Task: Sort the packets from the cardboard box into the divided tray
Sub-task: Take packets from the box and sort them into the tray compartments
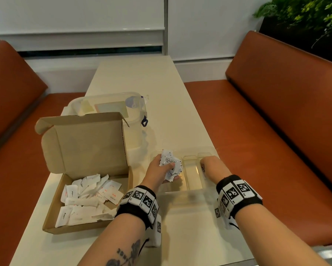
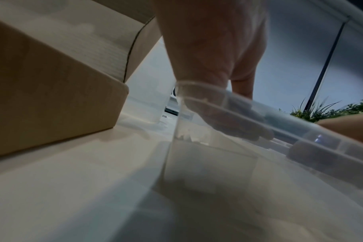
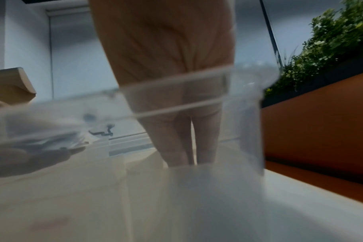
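A left hand (image 1: 162, 169) is gripping a bunch of stevia packets (image 1: 170, 164) over the divided tray (image 1: 192, 176) while the right hand (image 1: 212, 167), apparently pinching one, is reaching into a compartment beside it, with release due next.

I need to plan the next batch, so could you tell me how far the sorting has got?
Early stage. The divided tray looks almost bare. The left hand holds a bunch of stevia packets over it; the right hand reaches into a right-side compartment. Many packets remain in the cardboard box.
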The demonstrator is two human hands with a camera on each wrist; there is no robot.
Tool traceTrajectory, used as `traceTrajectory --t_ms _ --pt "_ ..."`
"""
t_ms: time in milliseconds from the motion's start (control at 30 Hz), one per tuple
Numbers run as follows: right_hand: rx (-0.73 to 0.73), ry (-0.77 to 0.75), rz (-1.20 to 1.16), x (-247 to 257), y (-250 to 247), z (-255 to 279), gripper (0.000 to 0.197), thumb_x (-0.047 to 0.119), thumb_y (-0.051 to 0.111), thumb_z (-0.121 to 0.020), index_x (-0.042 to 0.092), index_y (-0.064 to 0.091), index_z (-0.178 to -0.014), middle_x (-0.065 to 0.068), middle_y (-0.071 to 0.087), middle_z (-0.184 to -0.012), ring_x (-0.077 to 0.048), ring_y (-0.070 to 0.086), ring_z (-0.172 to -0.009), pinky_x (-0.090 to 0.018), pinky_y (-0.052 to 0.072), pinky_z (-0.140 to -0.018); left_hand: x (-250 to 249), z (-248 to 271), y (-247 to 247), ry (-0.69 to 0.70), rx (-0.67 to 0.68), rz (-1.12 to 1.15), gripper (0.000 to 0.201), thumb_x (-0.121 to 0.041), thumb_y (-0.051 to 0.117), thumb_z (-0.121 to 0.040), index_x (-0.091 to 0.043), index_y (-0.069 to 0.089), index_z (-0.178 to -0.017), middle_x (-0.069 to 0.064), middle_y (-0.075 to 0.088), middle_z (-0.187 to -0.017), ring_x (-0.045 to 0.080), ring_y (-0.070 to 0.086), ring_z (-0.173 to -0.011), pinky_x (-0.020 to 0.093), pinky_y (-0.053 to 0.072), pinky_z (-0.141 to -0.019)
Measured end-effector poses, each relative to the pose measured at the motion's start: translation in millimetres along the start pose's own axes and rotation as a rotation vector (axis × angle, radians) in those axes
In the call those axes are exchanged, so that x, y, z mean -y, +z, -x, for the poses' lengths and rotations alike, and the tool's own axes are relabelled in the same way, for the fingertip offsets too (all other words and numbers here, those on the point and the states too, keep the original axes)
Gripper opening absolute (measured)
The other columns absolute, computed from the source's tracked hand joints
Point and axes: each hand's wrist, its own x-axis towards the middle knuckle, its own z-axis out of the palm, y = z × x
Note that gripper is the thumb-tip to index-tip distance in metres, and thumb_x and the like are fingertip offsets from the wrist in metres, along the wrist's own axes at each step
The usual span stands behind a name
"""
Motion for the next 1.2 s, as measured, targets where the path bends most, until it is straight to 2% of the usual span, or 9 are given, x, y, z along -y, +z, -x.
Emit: traceTrajectory --t_ms 200,333,433,533,600,800,1000,1100,1200 --pt "-0.017 -0.004 -0.004 -5 6 4 0.036 -0.006 0.038 -0.089 0.005 0.065 -0.109 -0.011 0.066 -0.108 -0.025 0.061 -0.095 -0.024 0.044 -0.077 1 -1 -2 -0.006 0.003 0.000 0.028 0.002 0.053 -0.092 -0.009 0.051 -0.119 0.019 0.060 -0.119 0.031 0.066 -0.093 0.039 0.060 -0.069" --pt "-0.161 -0.012 -0.102 4 -2 6 0.037 -0.001 0.040 -0.094 0.009 0.056 -0.126 -0.009 0.059 -0.126 -0.022 0.057 -0.113 -0.026 0.042 -0.094 1 -2 -1 0.002 0.006 0.002 0.025 0.001 0.054 -0.093 -0.010 0.053 -0.115 0.019 0.062 -0.117 0.032 0.067 -0.092 0.037 0.061 -0.067" --pt "-0.280 -0.112 -0.319 28 -12 9 0.017 0.016 0.055 -0.093 0.010 0.066 -0.103 -0.007 0.068 -0.102 -0.017 0.060 -0.087 -0.026 0.047 -0.078 0 -3 0 0.021 0.011 0.030 0.026 -0.001 0.056 -0.092 -0.007 0.053 -0.117 0.021 0.063 -0.116 0.031 0.067 -0.089 0.038 0.060 -0.070" --pt "-0.185 -0.133 -0.656 48 -15 14 0.013 0.018 0.069 -0.084 0.008 0.063 -0.090 -0.007 0.064 -0.082 -0.017 0.059 -0.071 -0.030 0.054 -0.064 -2 -2 0 0.044 0.016 0.082 0.026 -0.006 0.060 -0.091 -0.006 0.055 -0.117 0.020 0.066 -0.113 0.027 0.069 -0.090 0.036 0.060 -0.068" --pt "-0.154 -0.106 -0.840 51 -14 15 0.017 0.015 0.074 -0.080 0.008 0.059 -0.086 -0.006 0.059 -0.077 -0.018 0.059 -0.067 -0.025 0.054 -0.055 -4 -1 0 0.062 0.028 0.121 0.026 -0.007 0.061 -0.091 -0.007 0.055 -0.116 0.019 0.067 -0.112 0.026 0.070 -0.090 0.032 0.058 -0.065" --pt "-0.165 -0.039 -1.090 47 -14 13 0.015 0.006 0.068 -0.084 0.007 0.054 -0.079 -0.003 0.063 -0.070 -0.015 0.063 -0.063 -0.022 0.055 -0.056 -6 1 -4 0.077 0.050 0.141 0.041 0.004 0.063 -0.086 -0.005 0.051 -0.124 0.019 0.065 -0.117 0.028 0.068 -0.093 0.029 0.059 -0.066" --pt "-0.229 -0.073 -1.129 45 -19 13 0.004 0.007 0.057 -0.092 0.007 0.061 -0.091 -0.004 0.065 -0.079 -0.014 0.063 -0.066 -0.023 0.054 -0.062 -3 0 -5 0.065 0.003 0.136 0.041 0.012 0.059 -0.085 -0.008 0.052 -0.119 0.018 0.063 -0.116 0.029 0.066 -0.094 0.030 0.060 -0.063" --pt "-0.261 -0.088 -1.067 40 -27 12 0.013 0.016 0.059 -0.093 0.008 0.069 -0.094 0.006 0.062 -0.072 0.000 0.057 -0.058 -0.014 0.049 -0.056 -4 -1 -4 0.060 -0.003 0.135 0.035 0.009 0.059 -0.086 -0.011 0.053 -0.114 0.018 0.063 -0.115 0.029 0.066 -0.093 0.030 0.060 -0.064" --pt "-0.199 -0.128 -0.901 39 -32 12 0.014 0.018 0.061 -0.091 0.011 0.072 -0.098 0.005 0.063 -0.073 -0.002 0.055 -0.059 -0.010 0.047 -0.052 -4 0 -3 0.047 0.042 0.152 0.032 0.003 0.060 -0.088 -0.008 0.053 -0.118 0.017 0.064 -0.116 0.029 0.066 -0.097 0.033 0.060 -0.066"
